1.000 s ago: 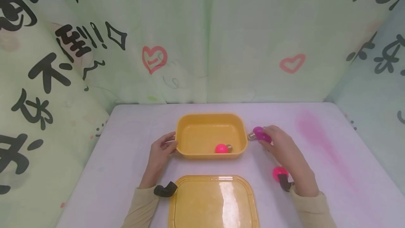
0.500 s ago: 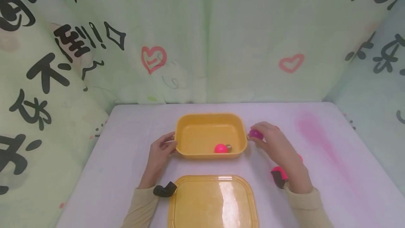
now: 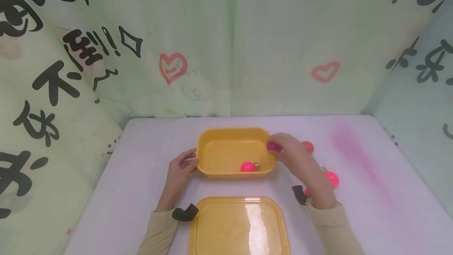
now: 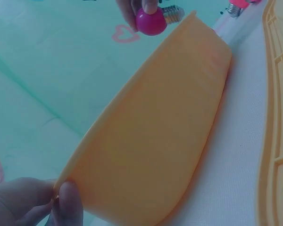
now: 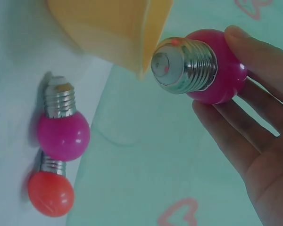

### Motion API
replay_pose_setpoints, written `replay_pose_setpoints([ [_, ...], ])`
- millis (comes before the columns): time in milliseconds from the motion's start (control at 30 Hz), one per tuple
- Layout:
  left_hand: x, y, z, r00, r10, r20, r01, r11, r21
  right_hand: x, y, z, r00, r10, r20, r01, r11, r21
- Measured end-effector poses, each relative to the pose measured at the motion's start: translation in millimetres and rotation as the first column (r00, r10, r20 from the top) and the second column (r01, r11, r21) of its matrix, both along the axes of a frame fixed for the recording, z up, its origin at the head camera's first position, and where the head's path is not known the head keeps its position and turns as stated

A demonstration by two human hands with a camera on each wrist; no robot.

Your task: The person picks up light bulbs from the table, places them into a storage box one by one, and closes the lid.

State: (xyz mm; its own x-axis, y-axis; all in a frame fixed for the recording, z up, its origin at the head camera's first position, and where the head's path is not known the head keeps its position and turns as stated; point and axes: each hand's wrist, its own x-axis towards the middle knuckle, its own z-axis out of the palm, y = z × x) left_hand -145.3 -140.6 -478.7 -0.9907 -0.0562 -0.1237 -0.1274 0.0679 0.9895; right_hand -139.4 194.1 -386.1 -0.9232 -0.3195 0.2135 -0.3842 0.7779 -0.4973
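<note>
My right hand [image 3: 291,154] pinches a magenta light bulb [image 5: 221,66] by its round end, up at the right rim of a yellow plastic box [image 3: 226,148]. Its silver screw base points over the rim in the left wrist view. My left hand [image 3: 182,172] grips the box's left rim between thumb and fingers [image 4: 68,200]. Inside the box, near the front wall, lies a pink light bulb [image 3: 247,166]. On the table to the right, the right wrist view shows another magenta bulb [image 5: 63,134] and an orange-red bulb [image 5: 52,193] lying end to end.
A yellow lid [image 3: 238,227] lies flat in front of the box. Pink bulbs [image 3: 332,179] rest right of my right wrist, one partly hidden by it. A red bulb [image 3: 308,146] shows behind the right hand. Printed curtains [image 3: 230,50] hang behind the table.
My right hand has moved left with the magenta bulb, from the table beside the box to its right rim. Bulbs behind the arm have come into sight. My left hand stays on the box.
</note>
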Motion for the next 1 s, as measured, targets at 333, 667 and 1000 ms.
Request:
replay_pose_setpoints([
  [333,0.7,0,2.0,1.0,-0.005,0.019,0.005,1.0,-0.007,-12.9,-18,-1.6,0.999,0.048,0.01,-0.048,0.998,0.031],
  [667,1.4,0,2.6,1.0,-0.008,-0.005,0.008,1.0,0.014,-24.1,-30,-10.6,0.99,0.13,-0.049,-0.126,0.99,0.063],
  [1000,1.4,1,2.9,1.0,-0.002,0.015,0.002,1.0,0.001,-33.3,-37,-23.0,0.99,0.141,-0.017,-0.139,0.986,0.087],
])
